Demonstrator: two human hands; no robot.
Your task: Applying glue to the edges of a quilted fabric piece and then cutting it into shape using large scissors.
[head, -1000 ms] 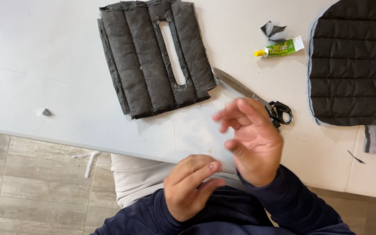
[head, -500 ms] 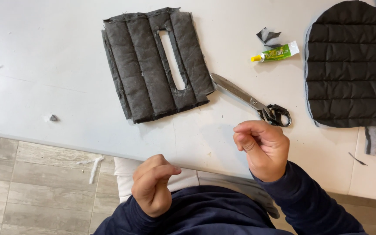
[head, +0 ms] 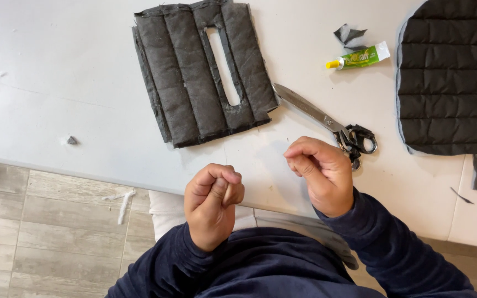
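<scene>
From the head camera, your left hand [head: 212, 205] is curled into a loose fist at the near edge of the white table [head: 56, 83], thumb pressed to the fingers; whether anything is pinched there I cannot tell. Your right hand [head: 320, 174] is curled too, fingertips drawn together above the tabletop, any contents hidden. Just beyond it lie the scissors [head: 327, 118], their blades touching the quilted grey fabric panel [head: 202, 72] with a slot cut through it. Farther off sit a glue tube [head: 360, 57] and a black quilted cushion [head: 451, 77].
</scene>
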